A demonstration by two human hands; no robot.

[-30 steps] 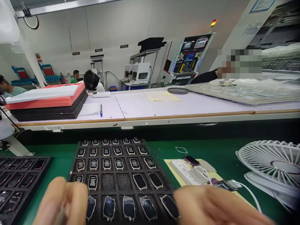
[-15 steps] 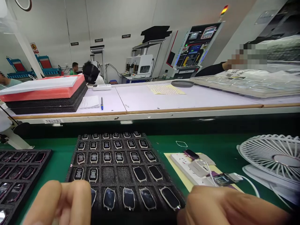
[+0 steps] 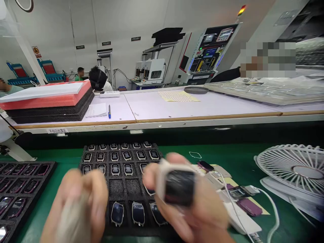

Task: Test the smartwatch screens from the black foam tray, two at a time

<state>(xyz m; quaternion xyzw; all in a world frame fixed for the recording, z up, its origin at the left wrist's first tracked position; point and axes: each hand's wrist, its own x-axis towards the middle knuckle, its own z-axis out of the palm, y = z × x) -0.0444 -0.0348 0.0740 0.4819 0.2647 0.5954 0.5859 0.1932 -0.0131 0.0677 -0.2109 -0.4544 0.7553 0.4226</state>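
Over the front of the black foam tray, my right hand is closed around a smartwatch case with a pale frame, its dark face turned towards me. My left hand is closed at the tray's left front, on a beige-grey object smeared by motion; its kind cannot be made out. Rows of pale-framed smartwatch cases fill many of the tray's pockets; the far ones show white text on their screens. Two middle pockets hold nothing. My hands hide some of the tray's side pockets.
Left of me lies another foam tray of purple-framed watches. To the right are a white power strip with cables, a purple case and a white fan. A raised shelf runs behind, bearing foam sheets.
My right hand has risen and moved left over the tray, now showing a smartwatch case. My left hand has shifted slightly right and turned, with a beige-grey object now visible in it.
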